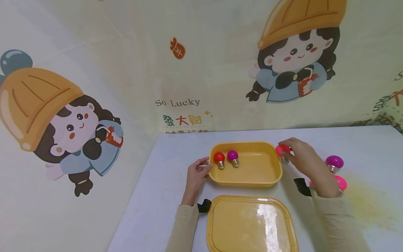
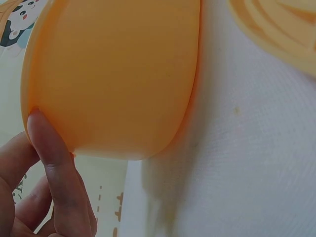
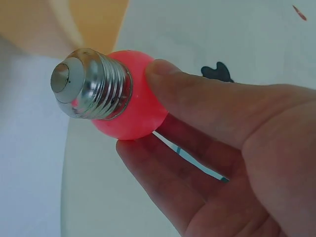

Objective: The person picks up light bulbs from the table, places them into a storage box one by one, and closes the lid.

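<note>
A yellow plastic container (image 1: 258,168) sits on the white table, with a red bulb (image 1: 219,159) and a purple bulb (image 1: 233,157) at its left end. My left hand (image 1: 207,166) rests against the container's left wall; in the left wrist view one straight finger (image 2: 49,148) touches the orange wall (image 2: 113,74) below the rim. My right hand (image 1: 288,154) pinches a pink bulb (image 1: 282,150) just beyond the container's far right corner. In the right wrist view thumb and fingers (image 3: 207,98) hold the pink bulb (image 3: 133,108), its metal screw base (image 3: 89,84) pointing away from the palm.
The container's yellow lid (image 1: 248,224) lies flat in front of it, near the table's front edge. A purple bulb (image 1: 334,162) and a pink bulb (image 1: 341,182) stand on the table (image 1: 362,147) to the right, behind my right wrist. A cartoon-printed wall rises behind and to the left.
</note>
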Tool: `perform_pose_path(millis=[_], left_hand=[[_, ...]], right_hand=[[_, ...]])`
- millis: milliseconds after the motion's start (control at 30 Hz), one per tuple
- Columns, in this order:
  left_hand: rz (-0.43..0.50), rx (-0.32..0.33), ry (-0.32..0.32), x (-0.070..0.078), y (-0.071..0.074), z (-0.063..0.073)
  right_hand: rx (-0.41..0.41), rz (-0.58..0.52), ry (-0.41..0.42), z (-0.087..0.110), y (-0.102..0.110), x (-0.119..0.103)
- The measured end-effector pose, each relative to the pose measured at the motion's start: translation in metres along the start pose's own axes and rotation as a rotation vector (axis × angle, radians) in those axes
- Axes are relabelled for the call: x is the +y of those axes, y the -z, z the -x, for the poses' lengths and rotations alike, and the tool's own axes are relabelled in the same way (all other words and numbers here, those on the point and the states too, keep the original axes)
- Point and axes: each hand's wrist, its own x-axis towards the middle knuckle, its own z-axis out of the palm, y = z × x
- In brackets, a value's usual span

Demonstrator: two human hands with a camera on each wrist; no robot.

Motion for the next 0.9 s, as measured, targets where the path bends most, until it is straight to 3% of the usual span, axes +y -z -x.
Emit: perform_pose_path(millis=[400, 900], left_hand=[[-0.014, 0.026, -0.034, -0.008, -0.001, -0.002], [0.0, 0.014, -0.005, -0.005, -0.001, -0.003]], right_hand=[[0.02, -0.025, 0.036, -0.013, -0.008, -0.018], [-0.033, -0.036, 0.023, -0.029, -0.025, -0.036]])
